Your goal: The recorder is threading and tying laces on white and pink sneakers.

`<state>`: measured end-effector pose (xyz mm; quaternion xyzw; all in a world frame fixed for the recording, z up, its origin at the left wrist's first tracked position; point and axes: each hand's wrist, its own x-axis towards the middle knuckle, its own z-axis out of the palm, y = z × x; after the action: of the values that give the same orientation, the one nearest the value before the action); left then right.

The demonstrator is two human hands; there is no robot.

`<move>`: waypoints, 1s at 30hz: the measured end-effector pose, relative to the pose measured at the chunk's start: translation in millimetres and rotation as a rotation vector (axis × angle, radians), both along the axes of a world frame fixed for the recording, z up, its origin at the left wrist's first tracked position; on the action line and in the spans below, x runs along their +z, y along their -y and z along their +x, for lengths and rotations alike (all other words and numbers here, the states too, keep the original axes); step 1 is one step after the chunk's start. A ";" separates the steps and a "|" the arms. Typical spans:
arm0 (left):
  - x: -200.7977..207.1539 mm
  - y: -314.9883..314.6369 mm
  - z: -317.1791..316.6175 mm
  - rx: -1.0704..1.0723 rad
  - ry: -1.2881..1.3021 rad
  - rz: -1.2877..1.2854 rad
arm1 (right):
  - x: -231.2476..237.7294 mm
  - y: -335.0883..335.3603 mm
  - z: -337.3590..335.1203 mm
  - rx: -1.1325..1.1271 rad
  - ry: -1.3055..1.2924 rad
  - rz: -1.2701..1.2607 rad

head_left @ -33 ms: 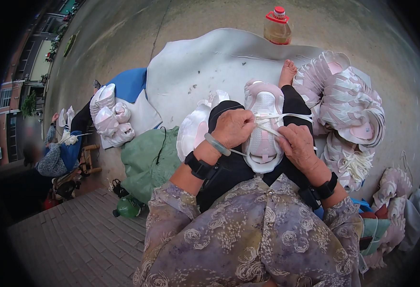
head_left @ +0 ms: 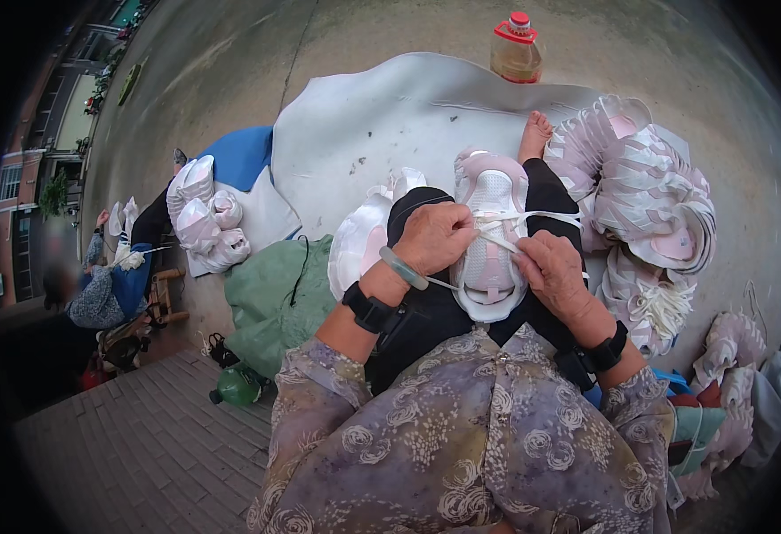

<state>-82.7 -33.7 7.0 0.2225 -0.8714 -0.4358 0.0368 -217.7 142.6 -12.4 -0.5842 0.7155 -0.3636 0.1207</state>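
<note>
A white and pale pink shoe upper (head_left: 490, 262) lies across my lap between my black-trousered legs. White shoelace (head_left: 500, 237) crosses it, with one stretch running right over my knee. My left hand (head_left: 438, 237), closed in a pinch at the upper's left side, grips the lace. On the right side my right hand (head_left: 551, 270) pinches another stretch of the same lace between thumb and fingers. Between the two hands the lace is drawn across the upper's opening. My fingertips hide part of the lace and eyelets. More white and pink uppers (head_left: 358, 238) sit just left of my left knee.
Stacked shoe uppers (head_left: 653, 191) and a bundle of white laces (head_left: 662, 307) stand at my right. A pale sheet (head_left: 364, 116) covers the ground ahead, with a red-capped bottle (head_left: 516, 53) beyond. At left are a green bag (head_left: 270, 303) and another person (head_left: 110, 294) seated with uppers.
</note>
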 end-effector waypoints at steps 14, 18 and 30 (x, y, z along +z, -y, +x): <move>-29.5 -3.1 0.5 0.077 -0.091 0.034 | 13.0 -113.5 -31.8 -0.154 0.488 0.240; -35.8 -11.4 -3.8 0.233 -0.142 -0.006 | 4.2 -120.5 -27.6 -0.186 0.392 0.247; -27.0 -40.3 -14.2 0.095 -0.290 -0.278 | 4.2 14.8 15.4 -0.100 -0.030 -0.004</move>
<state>-96.9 6.6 -20.0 0.1912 -0.8972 -0.3364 0.2130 -202.3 127.8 -8.2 -0.5536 0.7447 -0.3617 0.0903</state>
